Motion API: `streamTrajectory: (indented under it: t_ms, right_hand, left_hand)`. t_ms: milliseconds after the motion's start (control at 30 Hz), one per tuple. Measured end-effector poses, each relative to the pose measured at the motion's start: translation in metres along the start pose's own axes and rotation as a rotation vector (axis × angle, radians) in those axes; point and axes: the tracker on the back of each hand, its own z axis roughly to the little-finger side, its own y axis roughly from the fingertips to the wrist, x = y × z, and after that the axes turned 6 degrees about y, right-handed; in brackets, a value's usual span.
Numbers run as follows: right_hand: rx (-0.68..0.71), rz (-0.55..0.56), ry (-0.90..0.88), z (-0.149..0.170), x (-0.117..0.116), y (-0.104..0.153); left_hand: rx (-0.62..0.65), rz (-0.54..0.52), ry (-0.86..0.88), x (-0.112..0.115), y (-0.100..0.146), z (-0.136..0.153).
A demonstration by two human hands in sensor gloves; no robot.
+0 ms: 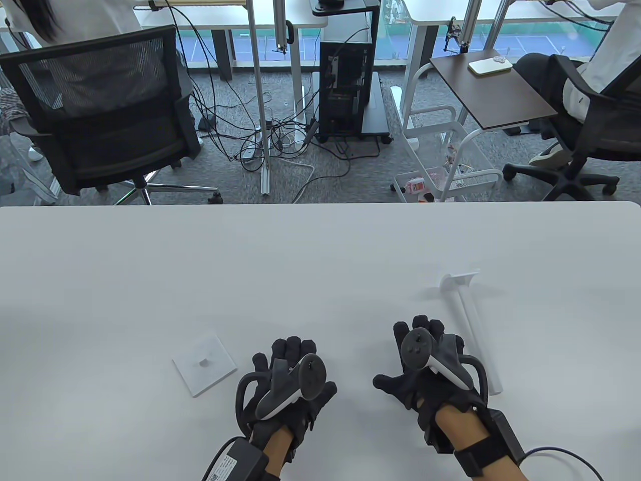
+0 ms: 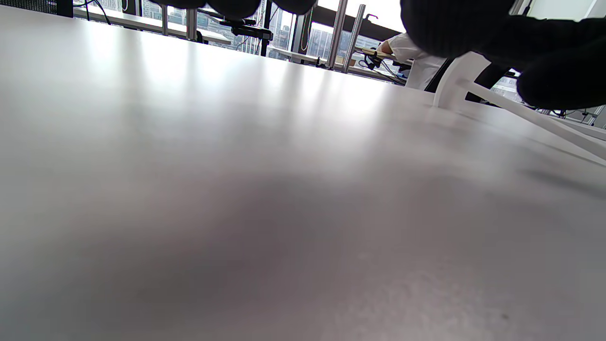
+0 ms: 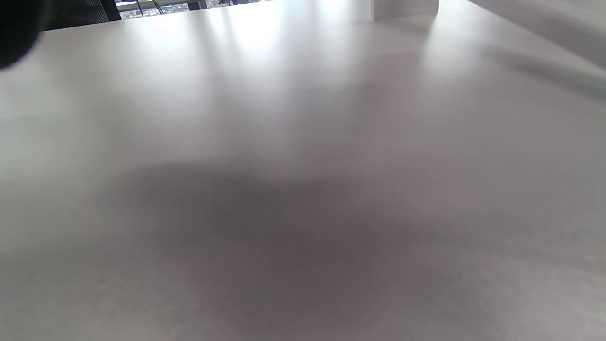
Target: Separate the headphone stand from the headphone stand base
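Headphone stand (image 1: 473, 325) beside right hand (image 1: 430, 371), base (image 1: 204, 363) beside left hand (image 1: 290, 383), neither held

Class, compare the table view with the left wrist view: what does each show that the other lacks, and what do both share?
Only the table view shows the square base lying flat left of the left hand, and the right hand whole. Only the left wrist view shows the stand's underside, its far end raised off the surface. Both show the white stand lying on the white table, apart from its base.
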Motion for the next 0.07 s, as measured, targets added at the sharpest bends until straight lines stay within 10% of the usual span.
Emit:
streamTrajectory:
  t_ms: [67]
  right_hand:
    - [0.002, 0.005, -0.009, 0.0009, 0.0016, 0.0016]
  left_hand:
    - [-0.005, 0.011, -0.013, 0.0007, -0.0009, -0.0001]
